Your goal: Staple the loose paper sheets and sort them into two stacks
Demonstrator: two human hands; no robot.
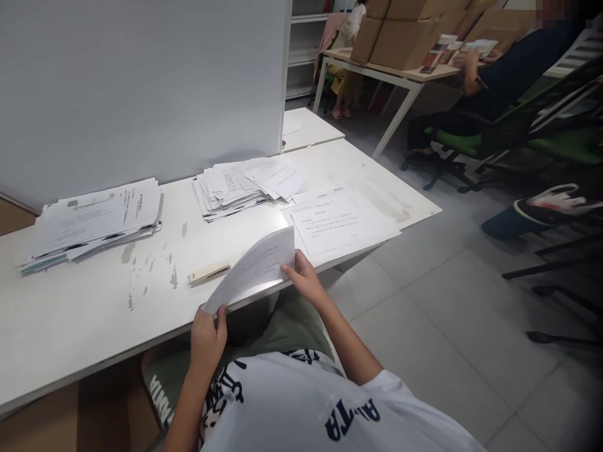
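Note:
Between my two hands a white printed sheet of paper (257,267) is held up, bowed, at the front edge of the white desk (89,326); whether it is one sheet or several I cannot tell. My left hand (210,329) pinches its lower left corner. At its right edge my right hand (304,274) grips it with the thumb on top. Just behind the paper lies a cream stapler-like bar (210,274). Printed sheets (336,223) lie flat on the desk to the right of the held paper.
Two untidy paper stacks, one on the left (101,216) and one in the middle (240,185), stand before a grey partition (141,81). Beyond are a table with cardboard boxes (400,41), a seated person (509,75), green chairs (456,141) and a blue bin (506,220).

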